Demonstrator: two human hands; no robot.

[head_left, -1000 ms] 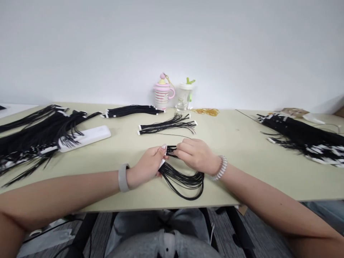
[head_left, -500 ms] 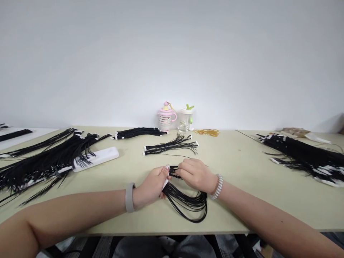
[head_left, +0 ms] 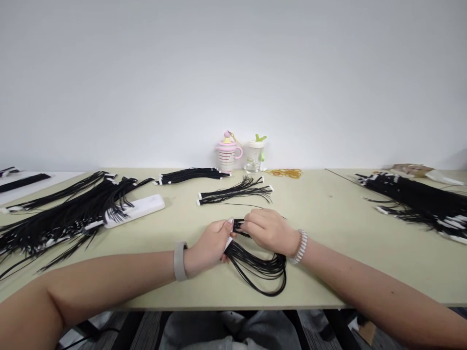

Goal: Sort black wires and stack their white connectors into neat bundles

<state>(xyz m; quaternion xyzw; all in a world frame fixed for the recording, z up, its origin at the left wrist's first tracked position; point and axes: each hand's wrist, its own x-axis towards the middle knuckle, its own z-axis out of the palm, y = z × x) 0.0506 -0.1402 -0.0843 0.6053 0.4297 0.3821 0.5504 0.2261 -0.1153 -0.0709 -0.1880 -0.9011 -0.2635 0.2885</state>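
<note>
A bundle of thin black wires [head_left: 260, 265] with white connector ends is bent into a loop just over the table's front part. My left hand [head_left: 213, 243] is closed on its connector end, thumb on top. My right hand [head_left: 270, 232] is closed on the same wires a little to the right, its fingertips pinching them close to my left thumb. What lies inside the right fingers is mostly hidden. Beyond my hands, two short black wire harnesses [head_left: 233, 194] with white connectors lie on the table.
At the left, a heap of black wire harnesses [head_left: 62, 214] partly covers a white oblong case [head_left: 142, 210]. Another heap [head_left: 412, 197] lies at the right. By the wall stand a pink-lidded cup [head_left: 226, 155] and a clear cup [head_left: 254, 158], with yellow rubber bands [head_left: 286, 173] beside them.
The whole view has shifted slightly, so everything sits a bit higher and further right. Both hands keep their hold on the wires, with hardly any change in the loop.
</note>
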